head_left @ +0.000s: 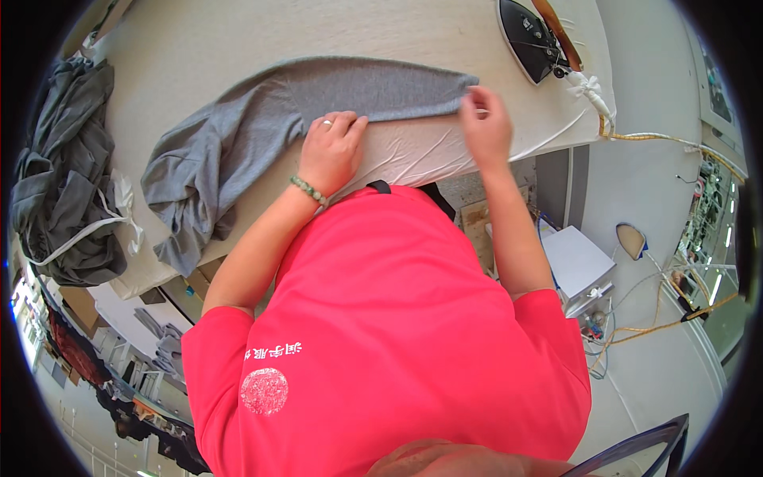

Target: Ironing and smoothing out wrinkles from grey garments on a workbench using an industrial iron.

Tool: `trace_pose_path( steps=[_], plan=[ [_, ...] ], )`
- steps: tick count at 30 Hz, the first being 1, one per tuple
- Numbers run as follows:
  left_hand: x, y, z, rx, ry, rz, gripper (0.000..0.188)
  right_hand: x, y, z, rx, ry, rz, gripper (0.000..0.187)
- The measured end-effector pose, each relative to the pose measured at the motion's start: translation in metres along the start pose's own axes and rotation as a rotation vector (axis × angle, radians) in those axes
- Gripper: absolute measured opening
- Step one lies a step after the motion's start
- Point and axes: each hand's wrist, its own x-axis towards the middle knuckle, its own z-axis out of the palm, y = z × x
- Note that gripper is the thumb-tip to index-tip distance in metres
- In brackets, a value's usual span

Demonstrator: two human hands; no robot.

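Both hands: left hand (330, 153) flat on grey garment (262, 127); right hand (485, 123) pinching its end.

The light is bright and even — it looks like daylight. The white ironing table (199, 48) is very pale, almost washed out. Soft little shadows sit under the grey garment (238, 135) lying on that table and under the left hand (330, 155) pressing on it. Just past the garment's end, the right hand (485, 123) looks a bit smeared at the fingertips. The table's straight edges bend like a bowl — a black ring closes in all around. Far below the table, the floor things look small and squashed.
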Motion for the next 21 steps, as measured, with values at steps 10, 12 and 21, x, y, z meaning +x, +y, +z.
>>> trace_pose_path(
  steps=[10, 12, 21],
  plan=[
    [0.039, 0.052, 0.05, -0.027, 0.029, -0.002, 0.042, 0.048, 0.041, -0.021, 0.167, -0.395, 0.476, 0.026],
    [0.04, 0.06, 0.054, 0.002, 0.051, -0.028, 0.044, 0.05, 0.039, -0.02, 0.272, -0.418, 0.491, 0.036],
    [0.043, 0.102, 0.071, 0.126, 0.106, -0.135, 0.05, 0.058, 0.08, -0.024, 0.438, -0.687, 0.323, 0.068]
  ],
)
